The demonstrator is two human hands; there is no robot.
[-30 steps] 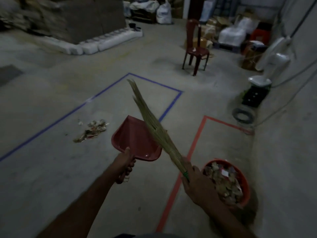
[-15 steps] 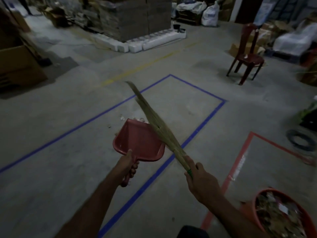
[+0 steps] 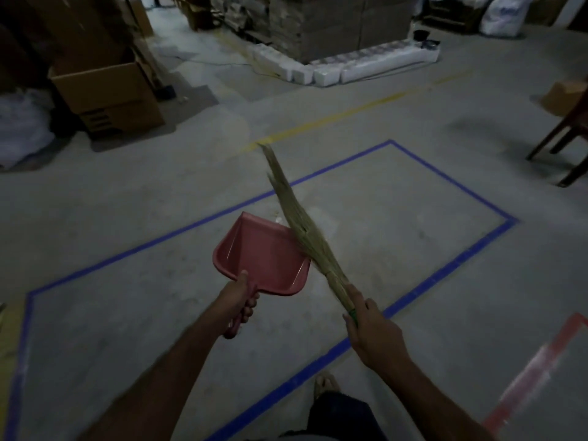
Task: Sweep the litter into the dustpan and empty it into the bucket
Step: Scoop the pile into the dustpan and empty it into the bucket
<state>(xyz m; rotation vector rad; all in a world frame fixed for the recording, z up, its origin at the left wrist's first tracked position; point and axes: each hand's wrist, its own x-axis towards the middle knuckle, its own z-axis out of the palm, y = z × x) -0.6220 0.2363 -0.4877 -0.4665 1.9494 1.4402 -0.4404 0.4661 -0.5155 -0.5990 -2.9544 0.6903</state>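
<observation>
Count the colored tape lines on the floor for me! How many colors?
3. Blue tape boxes the floor ahead of the hands, yellow tape runs beyond it, red tape lies at the lower right. More may be out of view.

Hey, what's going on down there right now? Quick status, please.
Left hand grips red dustpan, pan looks empty. Right hand grips grass broom. Bucket not in view. Nothing blocking.

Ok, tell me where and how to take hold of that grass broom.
Grip the grass broom at its bound lower end, by the green band, where the stalks are tied tight. Come from below and behind, as the right hand does. The loose fanned tip points up and away, too floppy to hold.
</observation>
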